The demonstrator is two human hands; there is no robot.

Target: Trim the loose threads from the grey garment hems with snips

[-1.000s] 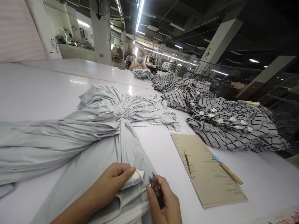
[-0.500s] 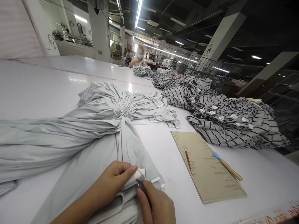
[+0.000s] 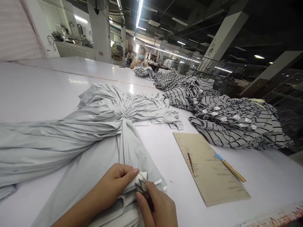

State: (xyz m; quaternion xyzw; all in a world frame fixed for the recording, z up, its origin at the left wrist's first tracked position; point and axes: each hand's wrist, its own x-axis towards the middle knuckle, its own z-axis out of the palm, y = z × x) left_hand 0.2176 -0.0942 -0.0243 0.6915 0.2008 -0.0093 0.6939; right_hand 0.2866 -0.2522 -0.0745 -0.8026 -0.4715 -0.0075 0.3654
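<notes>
On the white table [image 3: 42, 91] lies one large bundle of pale grey garments [image 3: 71, 129], gathered and knotted near its middle and fanning out toward the person. The left hand [image 3: 115, 186] is closed on the near hem of the topmost pale grey garment, thumb and fingers pinching a folded edge with white stitching [image 3: 132, 186] and lifting it slightly off the pile. The right hand [image 3: 157, 209] grips one small pair of thread snips [image 3: 143, 189], held in a closed fist with the dark blades parted and their tips touching the pinched hem just beside the left thumb. Two small white scraps [image 3: 158, 182] lie on the table just to the right of the hem. Further right lies one tan paper sheet [image 3: 210, 168] printed with lines of text; on it rest two pens, a thin red one [image 3: 190, 162] near its middle and a yellow one with a blue cap [image 3: 230, 170] at its right edge. Beyond the sheet runs a long heap of grey striped garments [image 3: 227, 123] with white labels showing, too many to count. At the far end of the table one other person [image 3: 140, 60] sits over a smaller pile of grey cloth [image 3: 144, 72], well apart from the hands.
</notes>
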